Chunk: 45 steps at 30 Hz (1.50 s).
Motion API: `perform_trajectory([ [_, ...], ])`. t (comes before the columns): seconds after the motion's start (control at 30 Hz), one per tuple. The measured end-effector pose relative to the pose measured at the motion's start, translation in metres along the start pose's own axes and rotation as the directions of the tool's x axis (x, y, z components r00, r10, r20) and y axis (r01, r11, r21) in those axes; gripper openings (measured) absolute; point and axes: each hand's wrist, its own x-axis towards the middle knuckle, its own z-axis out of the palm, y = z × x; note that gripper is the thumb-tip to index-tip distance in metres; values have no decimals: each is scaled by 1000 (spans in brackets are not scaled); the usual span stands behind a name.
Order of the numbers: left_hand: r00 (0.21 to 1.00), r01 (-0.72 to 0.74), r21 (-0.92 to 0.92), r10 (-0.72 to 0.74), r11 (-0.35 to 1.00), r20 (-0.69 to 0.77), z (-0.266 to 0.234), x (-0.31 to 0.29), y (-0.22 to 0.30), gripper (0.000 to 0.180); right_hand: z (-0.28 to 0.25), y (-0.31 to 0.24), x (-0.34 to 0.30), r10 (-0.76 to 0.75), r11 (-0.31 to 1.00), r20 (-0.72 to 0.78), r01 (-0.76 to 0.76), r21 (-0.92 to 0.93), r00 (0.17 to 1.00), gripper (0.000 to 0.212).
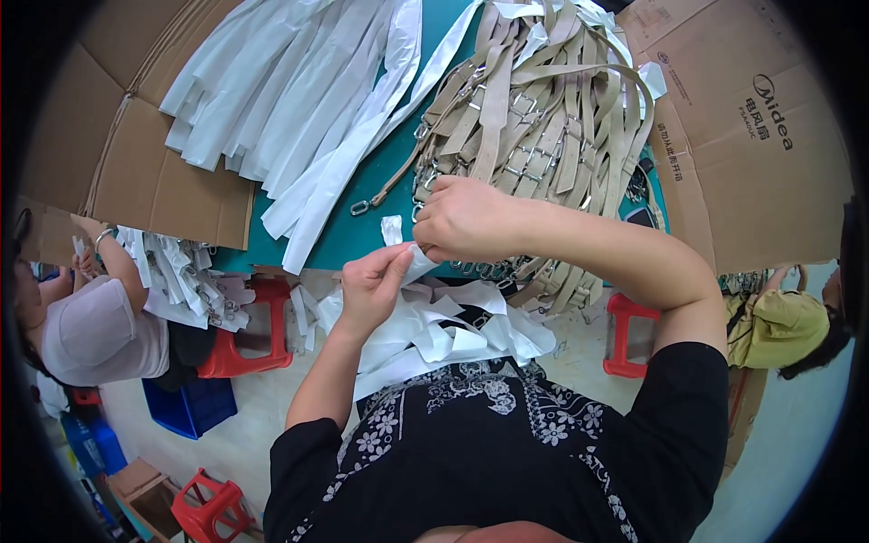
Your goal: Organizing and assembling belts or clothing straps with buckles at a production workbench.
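My left hand [371, 282] is closed, pinching a white strip [420, 265] between thumb and fingers. My right hand [469, 217] is closed just above and to the right, its fingertips meeting the strip; what lies inside them is hidden. Beyond the right hand, a big heap of beige straps [493, 122] with metal buckles and rings covers the right of the green table [335, 231]. One strap end with an oval metal ring [360, 207] sticks out to the left. Long white strips [299, 100] are spread in a layer at the far left.
Cardboard [167, 176] flanks the table on the left, and a cardboard box flap [724, 136] on the right. Crumpled white strips [444, 339] lie over my lap. Red stools [262, 335] and a blue bin [192, 407] stand nearby. Other people [104, 326] work at both sides.
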Motion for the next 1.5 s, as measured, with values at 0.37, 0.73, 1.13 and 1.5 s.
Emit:
perform_trajectory([
  [0.37,987,152,11,-151,988,-54,-24,-8,-6,16,-12,5,-10,128,991,-82,-131,-34,988,23],
  [0.73,999,51,-37,-51,998,7,-68,-7,42,12,-61,-18,4,-1,929,-34,13,369,999,22],
  [1.13,882,-453,857,267,247,389,-121,25,209,6,-42,-11,37,-26,896,-266,140,421,964,24],
  [1.5,975,64,-120,-37,991,218,-46,14,16,16,-45,-19,-15,187,962,-165,-146,231,968,20],
])
